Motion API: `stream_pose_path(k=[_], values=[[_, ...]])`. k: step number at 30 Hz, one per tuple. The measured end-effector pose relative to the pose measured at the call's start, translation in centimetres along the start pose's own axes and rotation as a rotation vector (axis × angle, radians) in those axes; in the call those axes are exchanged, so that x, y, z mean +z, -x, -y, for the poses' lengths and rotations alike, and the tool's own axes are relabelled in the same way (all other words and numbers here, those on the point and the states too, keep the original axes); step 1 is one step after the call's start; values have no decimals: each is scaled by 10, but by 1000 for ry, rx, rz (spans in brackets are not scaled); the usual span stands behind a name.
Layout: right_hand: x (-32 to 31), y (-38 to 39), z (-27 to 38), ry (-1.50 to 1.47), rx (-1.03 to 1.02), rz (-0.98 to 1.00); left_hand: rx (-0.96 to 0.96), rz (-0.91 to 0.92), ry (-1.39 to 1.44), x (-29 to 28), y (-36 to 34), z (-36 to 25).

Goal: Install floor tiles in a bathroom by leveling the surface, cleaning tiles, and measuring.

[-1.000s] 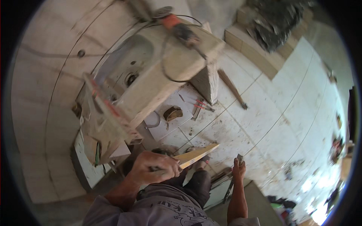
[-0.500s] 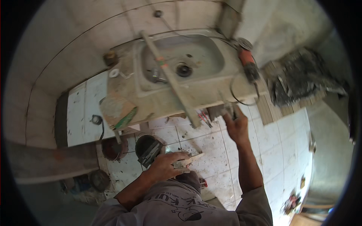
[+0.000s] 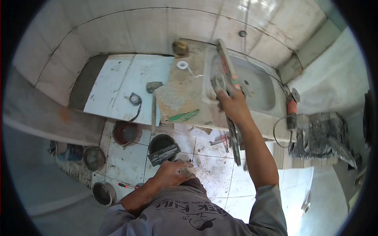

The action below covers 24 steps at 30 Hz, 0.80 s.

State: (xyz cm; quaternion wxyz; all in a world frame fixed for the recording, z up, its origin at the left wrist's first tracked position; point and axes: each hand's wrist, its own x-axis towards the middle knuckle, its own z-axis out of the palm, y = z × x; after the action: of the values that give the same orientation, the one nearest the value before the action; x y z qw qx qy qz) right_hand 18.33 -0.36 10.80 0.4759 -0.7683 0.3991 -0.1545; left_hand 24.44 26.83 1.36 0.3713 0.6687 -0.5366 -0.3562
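Observation:
Over the left part of the sink [image 3: 258, 92], my right hand [image 3: 235, 105] closes round a grey metal tool [image 3: 217, 84], blurred and partly hidden by the fingers. Against that hand lies a long straight bar [image 3: 225, 63] with red and green marks; it crosses the sink and juts past the counter's front edge. Whether the hand also grips the bar is unclear. Low in front of my body, my left hand [image 3: 171, 174] is closed on a small pale flat piece [image 3: 187, 170]. A black bucket [image 3: 162, 140] with a dark grey block-like tool [image 3: 163, 154] across it stands just beyond.
On the counter lie a hammer [image 3: 154, 94], a tape measure [image 3: 135, 99], a roll of white tape [image 3: 182, 65] and a green strip [image 3: 184, 115]. An angle grinder [image 3: 291, 108] with its cable rests at the right, beside black plastic sheeting [image 3: 321, 133]. Several buckets [image 3: 104, 193] stand on the floor.
My view has swung left. My right hand has gone from the counter's front edge up over the sink, beside the bar. My left hand stays low with its pale piece.

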Motion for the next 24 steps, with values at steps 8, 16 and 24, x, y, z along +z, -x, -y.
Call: stream_pose_path(k=[8,16,24], values=[[97,-154,-37,638,-44,-291,-258,-409,140,-55,86,-40],[108,-210,-25,634,-26,-280,-363,-853,205,-67,168,-60],[126,-216,-18,765,56,-326,-374,-927,175,-120,189,-42]])
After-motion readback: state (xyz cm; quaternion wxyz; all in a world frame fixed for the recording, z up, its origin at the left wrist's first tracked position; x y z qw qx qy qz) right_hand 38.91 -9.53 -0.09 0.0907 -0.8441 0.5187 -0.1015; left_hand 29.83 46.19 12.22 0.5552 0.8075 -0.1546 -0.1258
